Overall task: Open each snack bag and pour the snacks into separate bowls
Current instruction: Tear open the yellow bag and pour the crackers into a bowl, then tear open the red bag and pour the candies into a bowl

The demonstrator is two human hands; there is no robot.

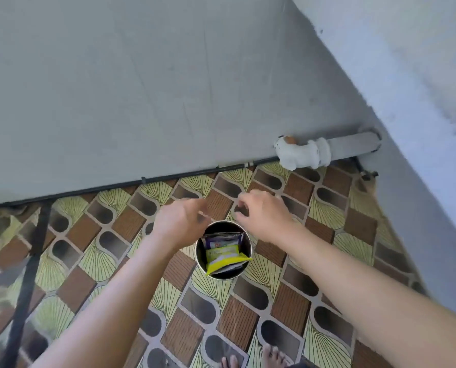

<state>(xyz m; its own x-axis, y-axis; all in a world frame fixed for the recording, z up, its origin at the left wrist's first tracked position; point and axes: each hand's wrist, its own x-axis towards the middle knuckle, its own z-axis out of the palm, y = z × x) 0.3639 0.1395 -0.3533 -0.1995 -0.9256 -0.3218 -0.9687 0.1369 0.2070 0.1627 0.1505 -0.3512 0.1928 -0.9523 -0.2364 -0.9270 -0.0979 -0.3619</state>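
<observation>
A round metal container (198,257) stands on the patterned tile floor, seen from above. Inside it lie crumpled snack bags: a yellow and white one (225,258) at the front and a dark purple one (221,239) behind it. My left hand (180,219) hovers just above and left of the container's rim, its fingers loosely curled and blurred, with nothing seen in them. My right hand (264,216) hovers above and right of the rim, its fingers also curled downward and holding nothing. No bowls are in view.
A grey wall rises behind the tiles, with a black cable (115,185) along its base and a white pipe fitting (303,154) at the right. A black metal bar (32,261) slants at the left. My bare toes (250,359) show at the bottom edge.
</observation>
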